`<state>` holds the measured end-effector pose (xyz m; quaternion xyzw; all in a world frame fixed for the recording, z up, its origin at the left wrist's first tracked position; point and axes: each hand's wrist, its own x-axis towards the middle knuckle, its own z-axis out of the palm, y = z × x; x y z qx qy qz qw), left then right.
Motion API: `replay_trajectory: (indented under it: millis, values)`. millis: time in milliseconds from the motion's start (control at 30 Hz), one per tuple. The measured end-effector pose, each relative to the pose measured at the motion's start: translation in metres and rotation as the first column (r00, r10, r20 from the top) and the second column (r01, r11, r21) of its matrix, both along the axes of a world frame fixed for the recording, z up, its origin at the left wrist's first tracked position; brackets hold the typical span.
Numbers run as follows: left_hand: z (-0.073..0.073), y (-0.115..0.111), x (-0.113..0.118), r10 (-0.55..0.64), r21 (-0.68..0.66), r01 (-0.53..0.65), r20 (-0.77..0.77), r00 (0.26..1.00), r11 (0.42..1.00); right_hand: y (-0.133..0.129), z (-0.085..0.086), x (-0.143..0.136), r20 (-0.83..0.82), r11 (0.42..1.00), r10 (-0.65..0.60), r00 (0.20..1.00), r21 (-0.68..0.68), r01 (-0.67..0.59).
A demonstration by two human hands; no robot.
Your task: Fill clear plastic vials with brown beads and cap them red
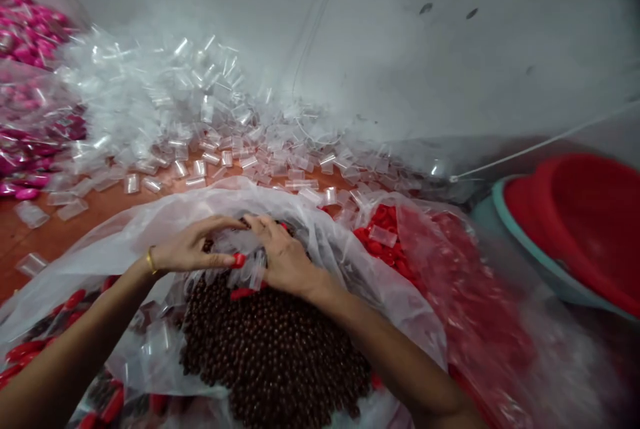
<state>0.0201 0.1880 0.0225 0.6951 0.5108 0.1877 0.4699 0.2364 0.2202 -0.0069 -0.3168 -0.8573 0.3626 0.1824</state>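
My left hand (197, 247), with a gold-coloured bangle at the wrist, reaches over a heap of small dark brown balls (280, 349). Its thumb and fingers are apart, and the thumb tip touches or lies beside a small red cap (239, 260). Facing it, my right hand (286, 257) curves over the top of the heap with fingers stretched out. Several clear plastic tubes (257, 270) lie between the two hands, against the right palm. Under my right fingers the pieces are partly hidden. A translucent white plastic sheet or bag (165, 212) surrounds the heap.
Loose clear tubes (150, 102) are piled along the wall. Pink pieces (30, 29) lie far left, red-and-brown filled pieces (30, 349) near left. Right of the heap are red caps (385, 232) in clear plastic and a stacked red basin (590, 229). A white string (540, 145) crosses the right side.
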Motion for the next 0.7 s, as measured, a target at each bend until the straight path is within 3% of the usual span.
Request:
replay_trajectory:
  millis: [67, 133, 167, 233, 300, 333, 433, 500, 567, 700]
  values:
    - [0.001, -0.019, -0.013, 0.046, 0.069, -0.034, -0.171, 0.984, 0.997, -0.006, 0.013, 0.01, 0.125, 0.993, 0.121, 0.985, -0.021, -0.119]
    - [0.001, -0.018, -0.024, 0.182, 0.177, -0.135, -0.286, 0.941, 0.975, 0.01, 0.026, 0.033, 0.096, 0.991, 0.131, 0.987, 0.005, -0.132]
    - [-0.001, -0.01, -0.03, 0.286, 0.243, -0.212, -0.33, 0.9, 0.947, 0.025, 0.029, 0.048, 0.064, 0.997, 0.068, 0.996, 0.035, -0.07]
    - [-0.008, 0.021, -0.044, 0.518, 0.369, -0.383, -0.408, 0.752, 0.847, 0.065, 0.023, 0.081, 0.082, 0.967, -0.228, 0.97, 0.133, 0.216]
    - [-0.021, 0.064, -0.061, 0.654, 0.416, -0.506, -0.497, 0.57, 0.756, 0.11, 0.001, 0.113, 0.245, 0.905, -0.408, 0.88, 0.237, 0.354]
    - [-0.029, 0.086, -0.069, 0.642, 0.38, -0.526, -0.558, 0.526, 0.761, 0.13, -0.014, 0.126, 0.347, 0.901, -0.426, 0.835, 0.243, 0.359]
    - [-0.053, 0.138, -0.082, 0.417, 0.058, -0.527, -0.687, 0.595, 0.848, 0.171, -0.063, 0.146, 0.564, 0.941, -0.333, 0.755, 0.146, 0.306]
    - [-0.066, 0.158, -0.072, 0.322, -0.083, -0.529, -0.71, 0.626, 0.845, 0.178, -0.087, 0.142, 0.629, 0.957, -0.265, 0.731, 0.081, 0.277]
    - [-0.075, 0.17, -0.048, 0.313, -0.115, -0.53, -0.697, 0.646, 0.84, 0.177, -0.101, 0.126, 0.638, 0.96, -0.248, 0.729, 0.063, 0.272]
    - [-0.085, 0.194, 0.009, 0.285, -0.193, -0.461, -0.567, 0.773, 0.866, 0.177, -0.111, 0.079, 0.524, 0.93, -0.354, 0.775, 0.11, 0.35]
